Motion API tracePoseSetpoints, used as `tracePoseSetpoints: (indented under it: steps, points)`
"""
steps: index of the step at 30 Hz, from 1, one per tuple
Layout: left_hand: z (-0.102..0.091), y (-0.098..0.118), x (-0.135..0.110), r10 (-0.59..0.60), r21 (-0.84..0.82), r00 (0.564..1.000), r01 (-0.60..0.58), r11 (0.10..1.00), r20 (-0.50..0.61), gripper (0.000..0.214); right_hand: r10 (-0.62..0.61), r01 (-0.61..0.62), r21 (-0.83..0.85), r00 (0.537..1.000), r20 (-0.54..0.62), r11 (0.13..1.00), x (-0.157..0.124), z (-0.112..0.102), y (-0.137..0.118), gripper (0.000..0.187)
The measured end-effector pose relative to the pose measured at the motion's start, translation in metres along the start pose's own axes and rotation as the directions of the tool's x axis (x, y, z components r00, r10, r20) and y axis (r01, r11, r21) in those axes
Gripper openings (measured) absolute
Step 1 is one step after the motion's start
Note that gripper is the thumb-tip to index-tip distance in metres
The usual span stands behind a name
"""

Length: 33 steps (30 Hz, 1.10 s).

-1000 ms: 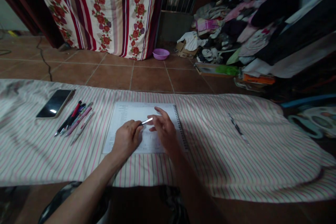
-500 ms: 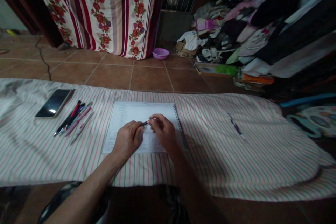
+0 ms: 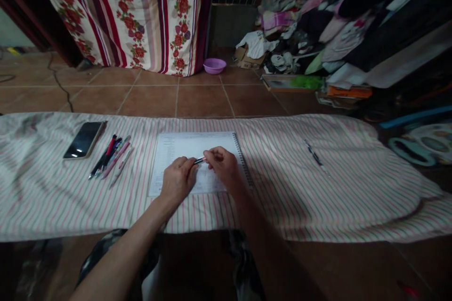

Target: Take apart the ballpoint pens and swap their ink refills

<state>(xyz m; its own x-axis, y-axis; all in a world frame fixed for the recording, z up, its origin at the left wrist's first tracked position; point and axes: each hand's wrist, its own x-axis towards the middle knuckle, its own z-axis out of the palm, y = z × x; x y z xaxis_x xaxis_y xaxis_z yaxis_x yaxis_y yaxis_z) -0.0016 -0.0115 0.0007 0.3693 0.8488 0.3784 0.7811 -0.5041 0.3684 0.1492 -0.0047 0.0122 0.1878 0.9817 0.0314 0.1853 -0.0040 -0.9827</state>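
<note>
Both hands meet over a spiral-bound notebook (image 3: pixel 183 145) lying open on a pink-striped cloth (image 3: pixel 318 193). My left hand (image 3: pixel 178 179) is closed around one end of a pen (image 3: pixel 199 160). My right hand (image 3: pixel 221 164) pinches the other end of the same pen with its fingertips. The pen lies almost level between the two hands, just above the page.
Left of the notebook lie several pens (image 3: pixel 113 156) and a dark phone (image 3: pixel 84 139). A single pen (image 3: pixel 315 155) rests on the cloth to the right. Beyond are tiled floor, a purple bowl (image 3: pixel 215 65), a floral curtain (image 3: pixel 141 14) and a heap of clothes (image 3: pixel 318 23).
My right hand went from open fingers beside the pen to a pinch on its end. The view has tilted slightly, so everything sits a little lower and to the right.
</note>
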Motion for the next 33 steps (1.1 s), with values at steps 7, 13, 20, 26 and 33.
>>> tracePoseSetpoints:
  steps: [7,13,20,26,33]
  points:
    - [0.0,-0.002,0.001,-0.066,-0.073,0.998,0.067,0.995,0.024,0.026,-0.11,0.101,0.096,0.99,0.089,0.99,0.0,0.0,0.004,0.01]
    - [-0.003,-0.006,0.002,-0.119,-0.086,0.992,0.121,0.989,0.029,0.026,-0.046,0.033,0.203,0.997,0.061,0.979,0.001,0.003,-0.002,0.042]
    - [-0.001,-0.008,0.006,-0.083,-0.043,0.997,0.083,0.996,-0.005,0.027,0.022,-0.022,0.005,1.0,0.021,1.0,0.009,0.003,0.004,0.022]
    - [0.001,-0.008,0.008,-0.068,-0.035,0.997,0.069,0.997,0.022,0.025,0.007,-0.013,0.1,0.998,0.058,0.995,0.011,0.001,0.009,0.016]
    - [0.0,-0.008,0.01,-0.082,0.036,0.997,0.082,0.996,-0.01,0.025,0.069,-0.08,0.273,0.996,0.049,0.959,0.008,0.005,0.007,0.039]
